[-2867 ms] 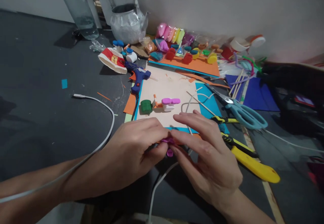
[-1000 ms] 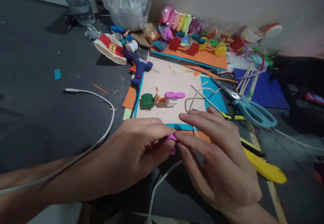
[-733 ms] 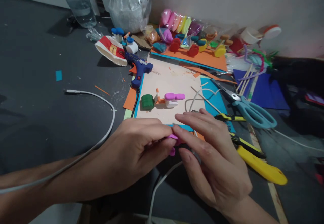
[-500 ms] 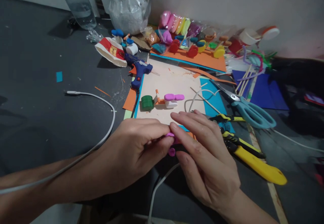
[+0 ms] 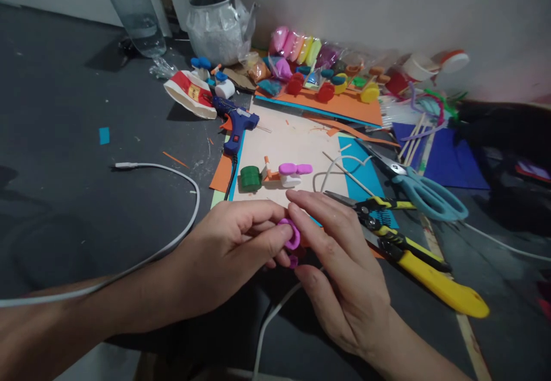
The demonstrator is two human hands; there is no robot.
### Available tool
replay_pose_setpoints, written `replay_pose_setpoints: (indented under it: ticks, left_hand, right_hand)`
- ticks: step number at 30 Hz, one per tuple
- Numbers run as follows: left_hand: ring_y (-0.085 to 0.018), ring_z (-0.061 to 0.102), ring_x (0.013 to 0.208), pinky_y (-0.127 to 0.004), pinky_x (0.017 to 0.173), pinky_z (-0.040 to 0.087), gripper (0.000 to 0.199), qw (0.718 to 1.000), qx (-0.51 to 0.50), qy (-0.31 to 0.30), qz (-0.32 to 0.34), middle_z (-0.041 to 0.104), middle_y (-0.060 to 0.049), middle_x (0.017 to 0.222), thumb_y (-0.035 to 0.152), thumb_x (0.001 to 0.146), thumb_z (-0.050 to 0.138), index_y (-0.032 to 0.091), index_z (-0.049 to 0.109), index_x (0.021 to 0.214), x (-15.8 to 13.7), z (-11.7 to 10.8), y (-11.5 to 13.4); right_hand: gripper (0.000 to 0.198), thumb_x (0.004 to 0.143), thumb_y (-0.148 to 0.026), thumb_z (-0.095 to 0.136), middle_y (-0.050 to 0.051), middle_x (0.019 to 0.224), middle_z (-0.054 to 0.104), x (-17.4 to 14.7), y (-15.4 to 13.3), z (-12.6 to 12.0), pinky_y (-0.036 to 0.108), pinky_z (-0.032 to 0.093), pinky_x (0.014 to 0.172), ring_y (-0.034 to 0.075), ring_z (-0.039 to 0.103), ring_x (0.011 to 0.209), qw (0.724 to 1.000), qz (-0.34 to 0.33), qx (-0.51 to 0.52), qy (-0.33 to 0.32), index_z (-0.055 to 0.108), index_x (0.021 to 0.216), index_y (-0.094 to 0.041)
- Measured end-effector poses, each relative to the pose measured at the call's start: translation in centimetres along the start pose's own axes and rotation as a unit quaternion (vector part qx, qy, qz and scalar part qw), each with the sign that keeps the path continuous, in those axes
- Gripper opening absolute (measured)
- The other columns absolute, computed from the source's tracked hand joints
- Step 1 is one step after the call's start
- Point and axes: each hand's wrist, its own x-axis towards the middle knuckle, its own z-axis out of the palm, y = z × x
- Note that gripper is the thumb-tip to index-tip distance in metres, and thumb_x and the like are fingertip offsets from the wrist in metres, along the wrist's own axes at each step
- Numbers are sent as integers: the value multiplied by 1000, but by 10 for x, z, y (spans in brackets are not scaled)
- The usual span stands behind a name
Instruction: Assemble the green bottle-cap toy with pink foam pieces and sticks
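Note:
My left hand [image 5: 245,237] is closed on a small ring-shaped piece of magenta modelling clay [image 5: 294,235], pinched between thumb and fingertips. A second bit of magenta clay shows just below it, mostly hidden by the fingers. Close on the right, my right hand [image 5: 344,260] has its fingers stretched out and apart, the index tip against or very near the left fingertips. Beyond the hands, a small clay scooter-like model [image 5: 272,175] with a green wheel part, orange bars and a magenta seat lies on a pale sheet [image 5: 275,134].
A blue glue gun [image 5: 236,125] lies left of the sheet. On the right are teal scissors [image 5: 430,194], black-and-yellow pliers [image 5: 387,232] and a yellow-handled cutter [image 5: 443,283]. A metal kettle [image 5: 217,31], a water bottle [image 5: 144,25] and bagged coloured clay [image 5: 297,45] stand behind. A white cable [image 5: 193,209] crosses my left forearm.
My left fingers have turned the magenta clay, so its ring shape now faces me. My right hand has shifted slightly left, and its fingers remain extended.

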Motion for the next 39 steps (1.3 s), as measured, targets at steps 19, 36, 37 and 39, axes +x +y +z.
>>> replay_pose_setpoints:
  ticks: [19,36,37,39]
  left_hand:
    - [-11,62,72,-21,65,44,23,956,245,35,158,71,1,82,25,97,48,18,67,86,-4,-2,-11]
    - [-4,58,62,-12,57,43,15,994,-92,21,-50,64,9,66,11,89,54,21,64,95,3,7,-3]
    - [-3,57,61,-11,57,42,16,994,-101,17,-49,63,10,65,10,89,53,21,63,94,3,6,-3]
    - [-3,58,62,-11,59,43,16,993,-106,10,-47,63,10,66,8,89,51,20,63,91,2,6,-3]
  right_hand:
    - [39,93,-13,52,18,134,58,0,-1,2,42,40,111,22,50,129,998,48,30,27,55,131,-6]
    - [35,87,-9,62,10,124,65,-2,0,2,42,49,98,23,60,118,986,112,107,65,62,120,-21]
    - [36,87,-9,61,11,124,65,-2,0,1,43,50,97,23,60,117,989,97,90,62,62,121,-20]
    - [36,87,-9,60,13,123,65,-1,0,1,44,51,96,24,60,117,994,79,57,56,62,121,-19]
